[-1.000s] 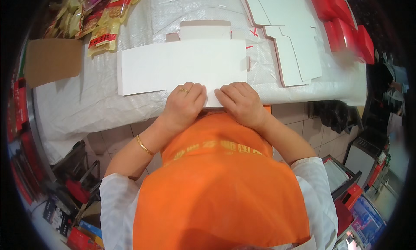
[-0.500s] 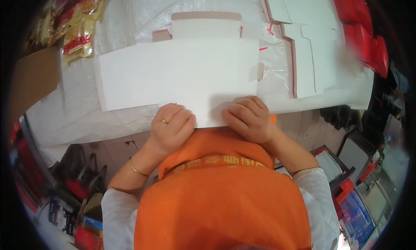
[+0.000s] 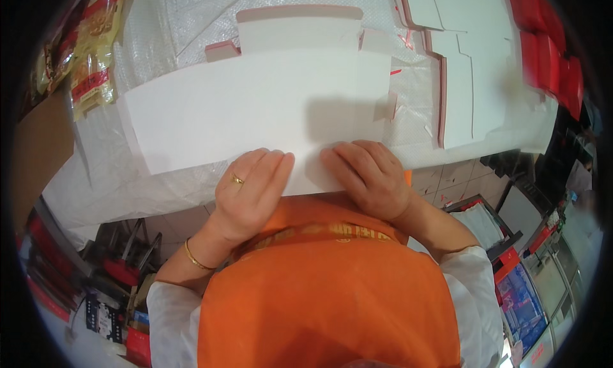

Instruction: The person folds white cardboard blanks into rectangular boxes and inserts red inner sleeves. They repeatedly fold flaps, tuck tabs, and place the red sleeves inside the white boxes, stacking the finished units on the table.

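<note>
A flat white cardboard box blank [image 3: 255, 106] lies on the table in front of me, its far flap and small side tabs partly raised. My left hand [image 3: 252, 186] grips the near flap of the blank at its left side, fingers pressed together on the white face. A gold ring and a bracelet show on that arm. My right hand [image 3: 367, 176] holds the right side of the same flap, fingers curled together over it. Both thumbs are hidden. The flap's near edge lies close against my orange apron [image 3: 325, 285].
A stack of white box blanks [image 3: 472, 93] lies at the right of the table, with red packages [image 3: 549, 65] beyond it. Clear and yellow food packets [image 3: 92, 74] lie at the far left, near a brown cardboard piece [image 3: 48, 148]. White woven sheeting [image 3: 172, 23] covers the table.
The view has shifted slightly. My fingers have straightened somewhat and moved a little on the near flap, and the shadow on the blank reaches farther from me. Both hands keep their hold.
</note>
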A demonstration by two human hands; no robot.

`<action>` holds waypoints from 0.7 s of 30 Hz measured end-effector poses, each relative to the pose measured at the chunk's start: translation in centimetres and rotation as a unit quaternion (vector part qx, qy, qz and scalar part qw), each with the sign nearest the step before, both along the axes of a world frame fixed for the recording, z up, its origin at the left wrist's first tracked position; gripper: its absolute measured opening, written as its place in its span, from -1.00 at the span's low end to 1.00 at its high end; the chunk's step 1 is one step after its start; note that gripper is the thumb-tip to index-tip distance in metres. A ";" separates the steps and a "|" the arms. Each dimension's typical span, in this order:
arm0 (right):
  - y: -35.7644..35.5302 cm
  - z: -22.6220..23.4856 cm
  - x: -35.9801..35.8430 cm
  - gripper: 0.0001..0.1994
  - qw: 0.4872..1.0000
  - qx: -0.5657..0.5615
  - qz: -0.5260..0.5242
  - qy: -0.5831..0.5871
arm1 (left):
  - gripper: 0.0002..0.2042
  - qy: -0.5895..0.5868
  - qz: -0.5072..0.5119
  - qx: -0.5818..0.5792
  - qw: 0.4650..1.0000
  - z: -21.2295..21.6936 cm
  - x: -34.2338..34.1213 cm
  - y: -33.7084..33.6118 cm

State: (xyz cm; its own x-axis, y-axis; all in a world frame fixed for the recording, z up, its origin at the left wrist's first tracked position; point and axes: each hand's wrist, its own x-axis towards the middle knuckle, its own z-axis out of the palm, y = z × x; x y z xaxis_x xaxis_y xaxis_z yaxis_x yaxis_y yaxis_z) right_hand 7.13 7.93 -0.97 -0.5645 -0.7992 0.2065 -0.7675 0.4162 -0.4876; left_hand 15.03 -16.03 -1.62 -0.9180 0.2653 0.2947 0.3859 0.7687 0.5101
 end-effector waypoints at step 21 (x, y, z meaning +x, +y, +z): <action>-4.8 3.4 -6.7 -0.63 0.958 0.234 -0.063 -0.152 | -0.58 -0.322 0.046 -0.016 0.946 4.0 -7.8 -1.9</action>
